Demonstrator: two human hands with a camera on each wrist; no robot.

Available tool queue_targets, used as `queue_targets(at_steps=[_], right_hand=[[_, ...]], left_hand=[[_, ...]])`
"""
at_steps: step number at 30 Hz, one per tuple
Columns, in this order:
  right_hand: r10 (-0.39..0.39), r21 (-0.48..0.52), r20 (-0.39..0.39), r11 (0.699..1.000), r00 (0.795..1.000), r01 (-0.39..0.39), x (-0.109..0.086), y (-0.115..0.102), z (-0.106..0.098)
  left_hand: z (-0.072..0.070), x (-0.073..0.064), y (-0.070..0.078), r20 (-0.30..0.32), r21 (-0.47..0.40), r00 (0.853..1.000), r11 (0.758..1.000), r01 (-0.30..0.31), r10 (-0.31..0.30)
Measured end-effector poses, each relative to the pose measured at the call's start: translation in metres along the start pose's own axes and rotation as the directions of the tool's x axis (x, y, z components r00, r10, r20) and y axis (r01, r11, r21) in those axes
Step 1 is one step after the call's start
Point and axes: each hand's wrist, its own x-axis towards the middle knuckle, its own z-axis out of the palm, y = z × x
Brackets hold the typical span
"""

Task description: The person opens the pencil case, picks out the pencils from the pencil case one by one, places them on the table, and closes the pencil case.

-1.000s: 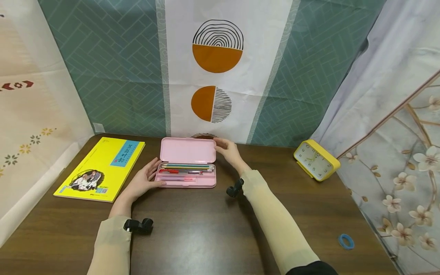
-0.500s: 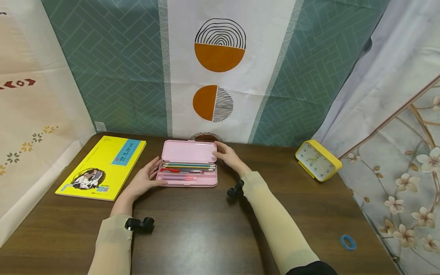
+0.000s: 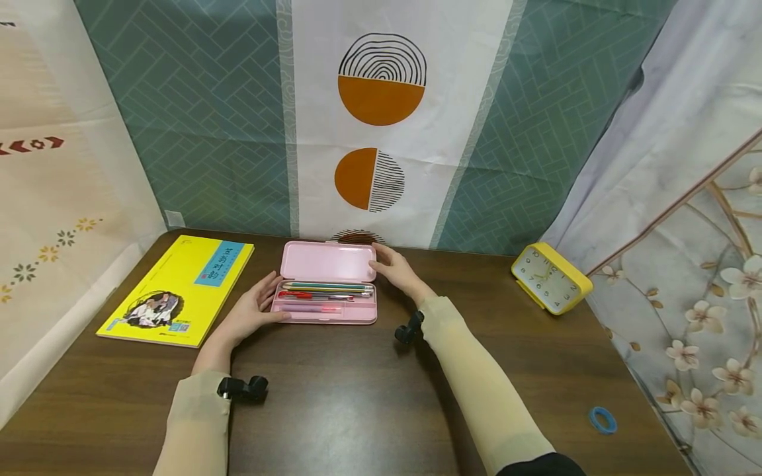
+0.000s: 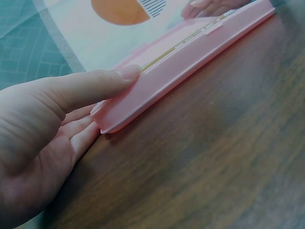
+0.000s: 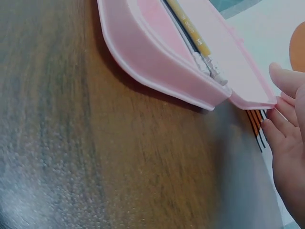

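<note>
A pink pencil case (image 3: pixel 324 317) lies opened flat near the back of the table, its lid (image 3: pixel 327 261) tipped back toward the wall hanging. Inside are several pencils (image 3: pixel 327 287), a red pen (image 3: pixel 294 295) and a pink-purple pen (image 3: pixel 309 309). My left hand (image 3: pixel 247 314) grips the case's left end, thumb (image 4: pixel 128 72) on the front corner and fingers against the side. At the lid's right edge, my right hand (image 3: pixel 401 272) holds the corner between thumb and fingers; in the right wrist view the fingers (image 5: pixel 281 121) are at the lid's outer corner.
A yellow book (image 3: pixel 172 291) lies to the left of the case. At the back right stands a yellow alarm clock (image 3: pixel 550 277). Near the right front edge of the table lies a blue ring (image 3: pixel 603 420). A patterned cloth (image 3: pixel 369 99) hangs behind the table.
The lid looks slightly lower than one second ago, and my right hand is a little lower with it. The left hand keeps its place on the case; the view shifts slightly.
</note>
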Motion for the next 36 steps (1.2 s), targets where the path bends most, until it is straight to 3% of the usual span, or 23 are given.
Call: queue_targets(at_steps=[10, 16, 20, 23, 27, 36], right_hand=[[-0.093, -0.033, -0.075, 0.995, 0.993, 0.091, -0.004, -0.012, -0.002], [-0.166, 0.013, -0.171, 0.985, 0.971, 0.171, -0.009, -0.024, -0.004], [-0.222, 0.089, -0.207, 0.966, 0.953, 0.244, -0.014, -0.034, -0.002], [-0.259, 0.081, -0.224, 0.956, 0.939, 0.283, -0.019, -0.041, 0.002], [-0.284, 0.017, -0.212, 0.956, 0.935, 0.294, -0.026, -0.042, 0.008], [-0.29, -0.045, -0.126, 0.957, 0.949, 0.286, -0.032, -0.032, 0.021]], left_hand=[[-0.001, -0.002, 0.0, -0.006, 0.0, 1.0, 1.0, 0.006, -0.006], [-0.001, -0.002, -0.001, -0.006, 0.011, 1.0, 1.0, 0.006, -0.006], [-0.002, -0.002, 0.0, -0.008, 0.012, 1.0, 1.0, 0.005, -0.005], [-0.002, -0.002, 0.0, -0.009, 0.002, 1.0, 1.0, 0.006, -0.006], [-0.002, -0.002, 0.0, -0.006, -0.004, 1.0, 1.0, 0.005, -0.005], [-0.002, 0.0, 0.0, 0.001, -0.003, 1.0, 1.0, 0.004, -0.004]])
